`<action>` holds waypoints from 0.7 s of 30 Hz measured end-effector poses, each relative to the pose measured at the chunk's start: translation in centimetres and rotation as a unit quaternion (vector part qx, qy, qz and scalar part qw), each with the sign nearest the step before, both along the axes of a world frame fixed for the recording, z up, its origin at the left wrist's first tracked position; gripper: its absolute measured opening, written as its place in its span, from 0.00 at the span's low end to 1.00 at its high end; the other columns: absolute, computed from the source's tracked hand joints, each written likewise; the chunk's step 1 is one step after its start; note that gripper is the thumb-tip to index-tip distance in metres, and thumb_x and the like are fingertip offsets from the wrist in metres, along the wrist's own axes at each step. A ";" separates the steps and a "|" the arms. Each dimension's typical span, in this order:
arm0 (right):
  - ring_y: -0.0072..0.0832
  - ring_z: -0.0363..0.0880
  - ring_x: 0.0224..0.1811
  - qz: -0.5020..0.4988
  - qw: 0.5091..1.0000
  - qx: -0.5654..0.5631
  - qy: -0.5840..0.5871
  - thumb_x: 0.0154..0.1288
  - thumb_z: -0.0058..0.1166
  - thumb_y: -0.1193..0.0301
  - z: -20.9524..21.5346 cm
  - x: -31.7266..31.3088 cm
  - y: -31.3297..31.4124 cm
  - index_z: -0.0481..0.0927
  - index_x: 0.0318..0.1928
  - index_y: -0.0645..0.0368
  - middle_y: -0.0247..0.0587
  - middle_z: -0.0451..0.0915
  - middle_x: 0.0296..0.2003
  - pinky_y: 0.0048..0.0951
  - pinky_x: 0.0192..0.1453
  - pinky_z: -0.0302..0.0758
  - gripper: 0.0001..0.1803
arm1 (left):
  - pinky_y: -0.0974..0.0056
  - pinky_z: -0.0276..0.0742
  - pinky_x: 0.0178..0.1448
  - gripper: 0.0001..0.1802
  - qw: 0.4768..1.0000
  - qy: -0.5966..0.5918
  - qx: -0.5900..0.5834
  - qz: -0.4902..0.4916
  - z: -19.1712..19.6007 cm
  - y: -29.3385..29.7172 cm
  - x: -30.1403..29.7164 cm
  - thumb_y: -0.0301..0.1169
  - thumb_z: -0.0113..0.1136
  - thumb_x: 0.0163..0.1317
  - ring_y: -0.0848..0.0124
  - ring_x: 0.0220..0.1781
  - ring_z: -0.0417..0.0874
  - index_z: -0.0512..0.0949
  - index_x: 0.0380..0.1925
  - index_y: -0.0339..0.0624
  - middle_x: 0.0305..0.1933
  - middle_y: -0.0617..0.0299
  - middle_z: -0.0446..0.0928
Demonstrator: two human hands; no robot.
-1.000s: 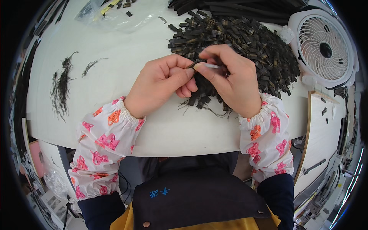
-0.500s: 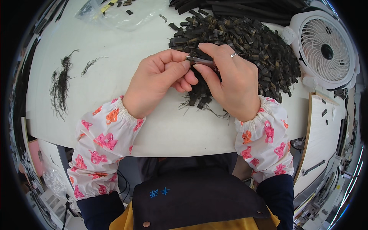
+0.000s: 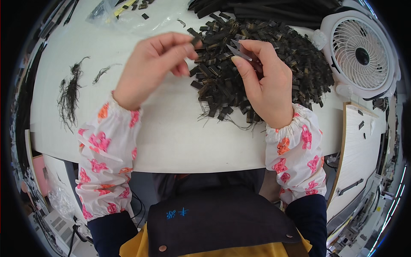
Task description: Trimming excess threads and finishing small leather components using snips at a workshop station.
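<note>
A small dark fabric tab [image 3: 195, 41] is pinched between the thumb and fingers of my left hand [image 3: 156, 64], slightly blurred by motion. It is raised at the left edge of a large pile of dark fabric tabs [image 3: 295, 55]. My right hand [image 3: 269, 81] is closed around a pair of thread snips [image 3: 242, 52]. Their two pointed blades are spread and face up and left, over the pile. The rest of the snips is mostly hidden in the palm.
A white fan [image 3: 361, 55] stands to the right of the pile. Long black strips [image 3: 274, 12] lie behind it. Far left is a tangle of black thread [image 3: 70, 96] with a smaller wisp [image 3: 101, 73]. A clear plastic bag [image 3: 150, 23] and several loose tabs [image 3: 145, 16] lie at the back.
My left hand has moved left and away from the snips, carrying the tab. My right hand has shifted slightly right and down, and the snip blades have spread apart.
</note>
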State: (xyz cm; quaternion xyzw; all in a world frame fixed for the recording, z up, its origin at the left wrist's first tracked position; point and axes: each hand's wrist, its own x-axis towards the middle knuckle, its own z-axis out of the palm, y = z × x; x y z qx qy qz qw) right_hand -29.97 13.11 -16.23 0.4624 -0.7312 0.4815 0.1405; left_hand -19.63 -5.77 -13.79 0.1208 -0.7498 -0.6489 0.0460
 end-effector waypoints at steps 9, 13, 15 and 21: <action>0.31 0.78 0.24 0.002 0.997 -0.021 -0.069 0.55 0.60 0.73 0.1 -0.1 0.4 0.74 0.42 0.61 0.42 0.78 0.26 0.26 0.28 0.75 0.14 | 0.70 0.73 0.42 0.12 0.941 0.107 -0.318 0.048 -0.6 -0.5 0.5 0.24 0.55 0.60 0.74 0.36 0.78 0.76 0.44 0.36 0.40 0.63 0.78; 0.30 0.78 0.24 0.036 0.996 -0.047 -0.071 0.53 0.61 0.73 0.0 0.8 0.2 0.75 0.42 0.61 0.40 0.77 0.28 0.25 0.29 0.75 0.16 | 0.67 0.73 0.38 0.12 0.899 0.173 -0.397 -0.067 -1.7 2.3 0.0 0.19 0.59 0.52 0.66 0.34 0.79 0.76 0.39 0.35 0.36 0.58 0.78; 0.30 0.77 0.24 0.060 0.996 -0.023 -0.067 0.52 0.62 0.72 0.2 1.0 0.3 0.75 0.42 0.61 0.40 0.77 0.28 0.25 0.28 0.74 0.16 | 0.65 0.73 0.36 0.09 0.881 0.165 -0.435 -0.086 -1.5 2.4 0.1 0.18 0.58 0.50 0.62 0.34 0.79 0.76 0.34 0.35 0.33 0.55 0.76; 0.23 0.73 0.22 0.126 0.984 0.126 0.004 0.47 0.68 0.69 0.2 0.6 1.1 0.78 0.39 0.62 0.38 0.75 0.27 0.20 0.24 0.70 0.19 | 0.71 0.72 0.41 0.09 0.940 0.078 -0.329 -0.030 2.3 1.2 3.3 0.20 0.57 0.55 0.74 0.35 0.77 0.75 0.37 0.34 0.33 0.62 0.76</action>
